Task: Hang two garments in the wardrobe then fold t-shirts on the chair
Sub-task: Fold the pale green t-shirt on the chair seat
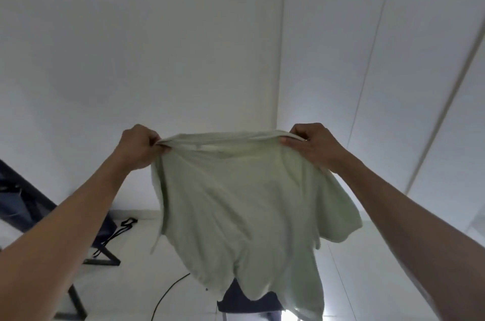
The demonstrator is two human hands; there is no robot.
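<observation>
- So I've got the pale green t-shirt (244, 205) held up in front of me at arm's length, off the chair completely, hanging free in the air.
- Left hand (139, 146) has its fingers curled round one end of the top edge, right hand (312, 146) pinches the other end, thumb under and fingers over. Both have fabric bunched in them, hands well apart, the edge between them pulled fairly straight.
- The thing that matters: the shirt's long axis runs straight down from my hands, and the top edge runs side to side, pretty much level. Neither hand is obviously nearer, they look even.
- The lower hem dangles just over the dark chair (249, 299), directly below, with what looks like dark cloth on the seat.
- My guess for the next move is lowering it flat onto that seat, so keeping both hands level should stop it skewing.
- One sleeve flares out on the right side, could fold under if I drop it carelessly.
</observation>
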